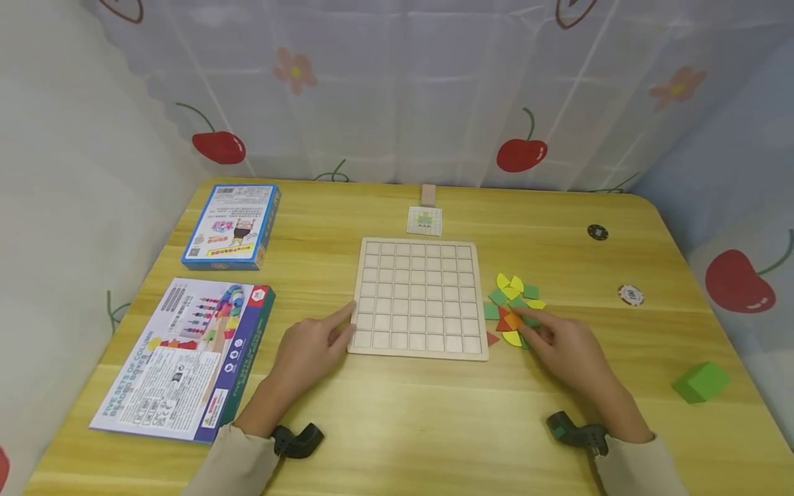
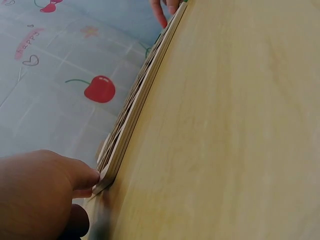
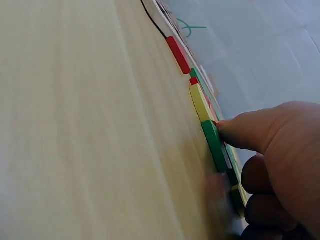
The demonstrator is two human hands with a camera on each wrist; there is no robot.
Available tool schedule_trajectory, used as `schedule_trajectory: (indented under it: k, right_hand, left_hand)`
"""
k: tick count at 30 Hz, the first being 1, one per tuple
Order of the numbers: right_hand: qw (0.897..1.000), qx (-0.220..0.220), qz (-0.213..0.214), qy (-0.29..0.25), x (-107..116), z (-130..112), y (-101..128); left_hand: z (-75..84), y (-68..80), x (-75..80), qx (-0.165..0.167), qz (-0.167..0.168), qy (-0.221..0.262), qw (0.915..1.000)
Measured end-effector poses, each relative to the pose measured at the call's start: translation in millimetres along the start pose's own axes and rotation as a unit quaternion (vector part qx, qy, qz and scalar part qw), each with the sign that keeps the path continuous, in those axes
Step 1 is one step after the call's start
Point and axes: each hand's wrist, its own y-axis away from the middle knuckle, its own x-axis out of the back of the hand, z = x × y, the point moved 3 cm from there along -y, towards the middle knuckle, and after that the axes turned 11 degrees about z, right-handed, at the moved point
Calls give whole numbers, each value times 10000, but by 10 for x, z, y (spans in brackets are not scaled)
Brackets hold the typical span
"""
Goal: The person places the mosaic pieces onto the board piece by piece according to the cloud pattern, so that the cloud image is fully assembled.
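Note:
A square wooden grid board point(image 1: 418, 355) lies flat in the middle of the table. My left hand point(image 1: 313, 348) touches the board's left edge with thumb and forefinger; in the left wrist view the thumb point(image 2: 82, 175) rests at its corner. On the right, my right hand point(image 1: 567, 348) is over a loose heap of flat tiles, its fingertips on an orange tile point(image 1: 513, 321) that it seems to pinch. Around it lie a red tile point(image 1: 493, 338), green tiles point(image 1: 491, 311) and yellow rounded tiles point(image 1: 511, 338). The palm side of the right hand is hidden in the head view.
Behind the board, a small pattern card point(image 1: 424, 221) lies before a wooden block point(image 1: 428, 195). Two boxes, one blue-edged point(image 1: 232, 224) and one purple-edged point(image 1: 186, 358), lie at left. At right are a black chip point(image 1: 597, 232), a white chip point(image 1: 630, 295) and a green block point(image 1: 701, 382).

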Motion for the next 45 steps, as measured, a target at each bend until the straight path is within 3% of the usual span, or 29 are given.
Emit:
schedule_trajectory:
  k: [8, 15, 22, 28, 32, 39, 45]
  right_hand:
    - [9984, 323, 25, 458, 60, -36, 23]
    - [9967, 406, -277, 653, 73, -86, -34]
    - [9907, 795, -598, 929, 95, -117, -147]
    - [9860, 601, -1109, 1088, 52, -117, -154]
    - [9854, 566, -1189, 1075, 17, -99, -133]
    - [9893, 796, -904, 821, 24, -65, -104]
    - [9918, 636, -941, 594, 16, -75, -149]
  left_hand:
    - [-8, 29, -23, 8, 21, 32, 10000]
    - [5, 10, -11, -50, 97, -25, 9999]
    - [-11, 5, -18, -91, 76, -78, 9999]
    - [-25, 20, -50, -72, -24, -57, 10000]
    - [-28, 27, -51, -31, -28, -79, 10000]
    - [-15, 22, -41, -17, -73, -112, 9999]
    - [-12, 16, -43, -7, -104, -119, 9999]
